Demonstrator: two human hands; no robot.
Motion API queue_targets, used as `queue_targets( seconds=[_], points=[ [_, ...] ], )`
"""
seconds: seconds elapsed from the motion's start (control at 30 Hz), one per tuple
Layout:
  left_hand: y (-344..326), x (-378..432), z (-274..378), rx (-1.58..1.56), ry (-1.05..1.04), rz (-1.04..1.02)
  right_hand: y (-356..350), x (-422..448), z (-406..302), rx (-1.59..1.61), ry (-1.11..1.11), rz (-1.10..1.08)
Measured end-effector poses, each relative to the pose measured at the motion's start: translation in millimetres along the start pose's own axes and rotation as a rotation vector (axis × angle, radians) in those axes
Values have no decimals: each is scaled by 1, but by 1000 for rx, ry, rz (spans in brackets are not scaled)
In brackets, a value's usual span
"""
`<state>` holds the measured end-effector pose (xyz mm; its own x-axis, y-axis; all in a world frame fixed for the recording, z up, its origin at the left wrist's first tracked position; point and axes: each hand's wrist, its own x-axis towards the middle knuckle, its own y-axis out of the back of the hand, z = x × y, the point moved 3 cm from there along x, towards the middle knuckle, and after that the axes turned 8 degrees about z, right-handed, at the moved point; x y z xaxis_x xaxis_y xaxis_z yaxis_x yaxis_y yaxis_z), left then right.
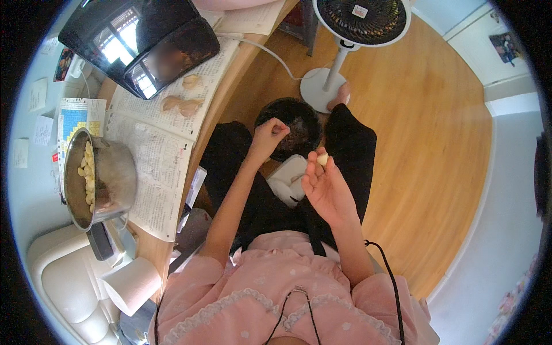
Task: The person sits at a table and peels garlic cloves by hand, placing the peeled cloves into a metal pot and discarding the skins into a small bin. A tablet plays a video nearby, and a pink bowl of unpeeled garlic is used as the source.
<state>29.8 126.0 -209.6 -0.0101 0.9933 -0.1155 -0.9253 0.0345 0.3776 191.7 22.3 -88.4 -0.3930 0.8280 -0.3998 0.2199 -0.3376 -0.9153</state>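
Between the fingertips of my right hand (325, 185), palm turned up, is a pale peeled garlic clove (322, 159). My left hand (271, 134) is over a black round bin (309, 125) on the floor, thumb and fingertips pinched together; whether something small is between them I cannot tell. A steel pot (114, 179) on the desk at the left holds many peeled cloves (88, 172). Unpeeled garlic pieces (189, 108) lie on an open printed book (159, 172) beside a black glossy tablet or screen (172, 51).
A white pedestal fan (336, 77) stands on the wooden floor ahead, its cable (276, 56) running to the desk. A toilet-paper-like white roll (133, 285) is at lower left. The desk's edge (215, 112) runs along my left side. A white object (288, 181) lies between my legs.
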Motion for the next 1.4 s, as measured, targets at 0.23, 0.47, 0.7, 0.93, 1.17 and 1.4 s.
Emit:
queue_targets(
  seconds=[0.23, 0.47, 0.7, 0.93, 1.17, 1.4],
  points=[
    [-47, 52, -92, 192, -276, 39, -3, -6, 0, 147, -80, -87],
    [-54, 20, -64, 160, -181, -31, 4, 5, 14, 37, -49, -146],
    [-65, -82, -50, 242, -415, -214, -31, 9, 71, -725, 222, -257],
    [-72, -94, -51, 469, -357, -347, -163, 14, 140, -1291, 1012, -824],
    [-70, -81, -71, 416, -275, -314, -244, 59, 232, -1380, 1619, -722],
    [-69, -80, -90, 408, -91, -368, -159, 21, 165, -1154, 1449, -828]
  ],
)
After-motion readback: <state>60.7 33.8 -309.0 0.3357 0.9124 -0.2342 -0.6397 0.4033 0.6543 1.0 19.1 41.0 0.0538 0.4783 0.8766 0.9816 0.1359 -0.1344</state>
